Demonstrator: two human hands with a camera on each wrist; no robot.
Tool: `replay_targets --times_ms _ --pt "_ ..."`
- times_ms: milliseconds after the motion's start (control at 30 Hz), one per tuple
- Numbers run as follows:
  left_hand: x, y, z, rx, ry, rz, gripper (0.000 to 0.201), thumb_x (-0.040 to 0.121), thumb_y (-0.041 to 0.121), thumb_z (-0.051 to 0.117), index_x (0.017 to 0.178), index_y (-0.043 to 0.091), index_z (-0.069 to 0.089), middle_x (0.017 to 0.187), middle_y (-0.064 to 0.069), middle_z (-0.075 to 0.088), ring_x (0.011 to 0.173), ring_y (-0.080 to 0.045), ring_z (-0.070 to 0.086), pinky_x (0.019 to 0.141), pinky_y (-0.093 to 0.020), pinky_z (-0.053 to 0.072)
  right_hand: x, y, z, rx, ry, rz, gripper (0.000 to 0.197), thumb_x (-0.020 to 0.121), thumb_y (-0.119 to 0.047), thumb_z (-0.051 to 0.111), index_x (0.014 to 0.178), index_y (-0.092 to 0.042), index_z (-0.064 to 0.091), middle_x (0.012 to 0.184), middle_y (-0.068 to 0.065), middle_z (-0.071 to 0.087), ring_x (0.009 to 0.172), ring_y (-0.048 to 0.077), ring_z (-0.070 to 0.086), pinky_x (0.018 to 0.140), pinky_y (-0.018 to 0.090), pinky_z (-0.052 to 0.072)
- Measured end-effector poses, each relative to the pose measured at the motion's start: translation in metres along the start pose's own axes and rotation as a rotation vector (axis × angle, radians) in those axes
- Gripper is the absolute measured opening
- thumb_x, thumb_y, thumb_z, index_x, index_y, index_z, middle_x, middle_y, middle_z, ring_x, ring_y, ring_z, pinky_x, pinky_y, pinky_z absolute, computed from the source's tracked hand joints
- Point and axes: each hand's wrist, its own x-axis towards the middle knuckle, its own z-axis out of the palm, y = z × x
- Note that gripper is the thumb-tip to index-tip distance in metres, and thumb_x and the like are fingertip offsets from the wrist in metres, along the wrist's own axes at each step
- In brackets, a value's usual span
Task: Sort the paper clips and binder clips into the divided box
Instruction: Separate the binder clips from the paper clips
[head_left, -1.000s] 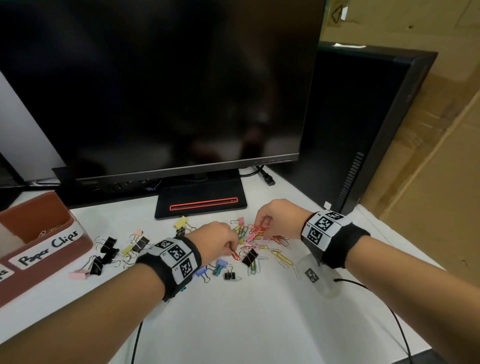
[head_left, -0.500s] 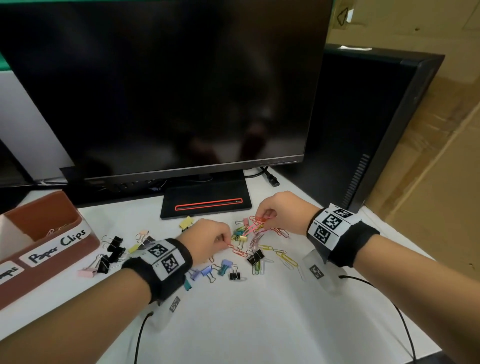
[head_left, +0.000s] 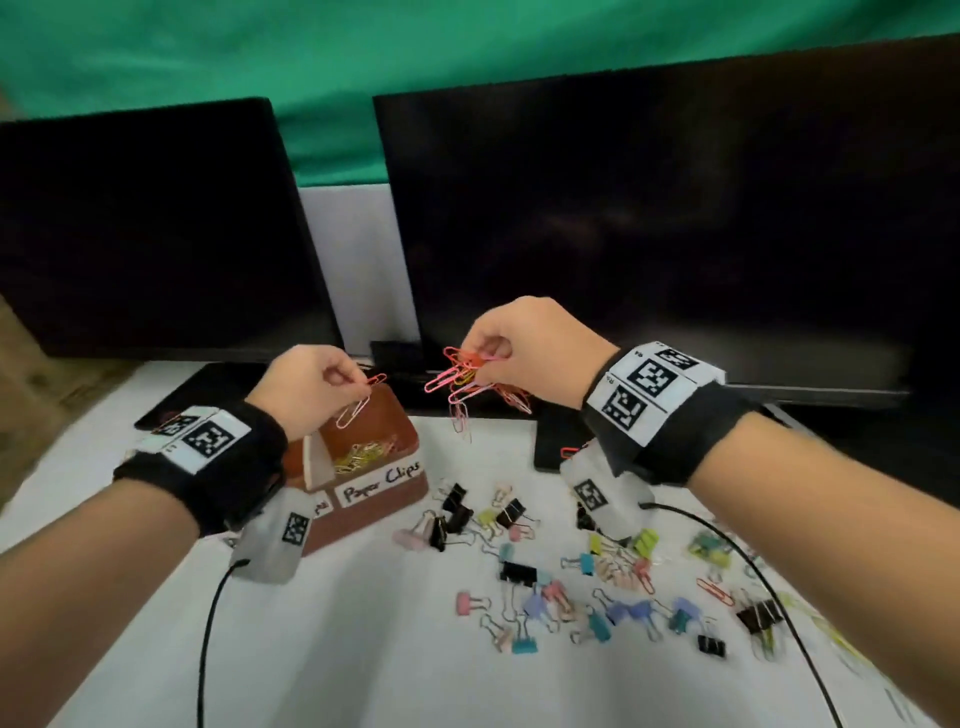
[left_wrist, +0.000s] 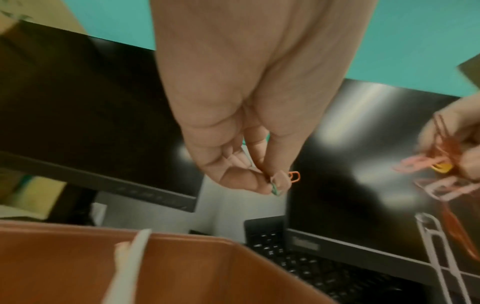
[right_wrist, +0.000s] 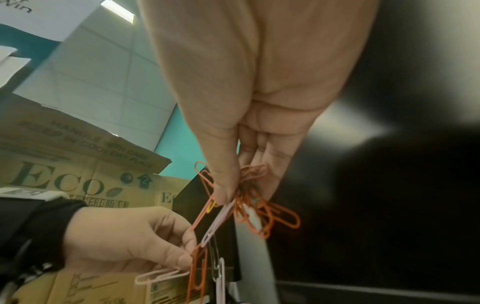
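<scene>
Fingers of left hand pinch an orange and a pink paper clip above the brown divided box, over the compartment labelled "Paper Clips", which holds yellow clips. Right hand grips a tangled bunch of pink/orange paper clips, right of the box. Binder clips scattered on white desk. Two dark monitors behind.

Two dark monitors stand side by side at the back of a white table, with a green wall behind. Printed cardboard boxes are stacked nearby.
</scene>
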Motion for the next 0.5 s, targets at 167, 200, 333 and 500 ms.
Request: replay_targets --times_ms 167,200,333,500 --pt "0.015 -0.045 0.009 0.015 0.014 -0.148 0.012 0.081 0.017 0.071 0.07 0.015 0.066 0.059 0.002 0.064 0.048 -0.007 0.054 0.053 -0.018 0.043 0.08 -0.038 0.072 0.009 -0.044 0.043 0.023 0.082 -0.012 0.07 0.105 -0.013 0.071 0.108 0.005 0.069 0.1 0.019 0.064 0.085 0.019 0.045" --pt "0.016 -0.048 0.012 0.026 0.0 -0.164 0.014 0.082 0.017 0.069 0.069 0.015 0.065 0.06 0.002 0.064 0.048 -0.007 0.055 0.053 -0.018 0.045 0.089 -0.04 0.087 -0.005 -0.085 0.075 0.024 0.083 -0.013 0.07 0.106 -0.012 0.071 0.11 0.007 0.069 0.103 0.021 0.064 0.088 0.022 0.046" --pt "0.014 -0.049 0.019 0.076 -0.137 -0.213 0.016 0.09 0.016 0.058 0.078 0.016 0.069 0.078 -0.004 0.07 0.065 -0.015 0.065 0.068 -0.026 0.056 0.094 -0.037 0.123 0.037 -0.186 0.199 0.036 0.085 -0.026 0.068 0.117 -0.012 0.064 0.116 0.007 0.065 0.106 0.022 0.062 0.092 0.03 0.049" --pt "0.0 -0.023 0.015 0.222 -0.152 -0.139 0.027 0.094 0.018 0.049 0.117 0.017 0.064 0.113 -0.006 0.066 0.103 -0.021 0.061 0.094 -0.033 0.05 0.061 -0.021 0.106 0.218 -0.155 0.177 0.028 0.09 -0.031 0.061 0.113 -0.016 0.062 0.106 0.005 0.068 0.092 0.019 0.066 0.084 0.031 0.055"
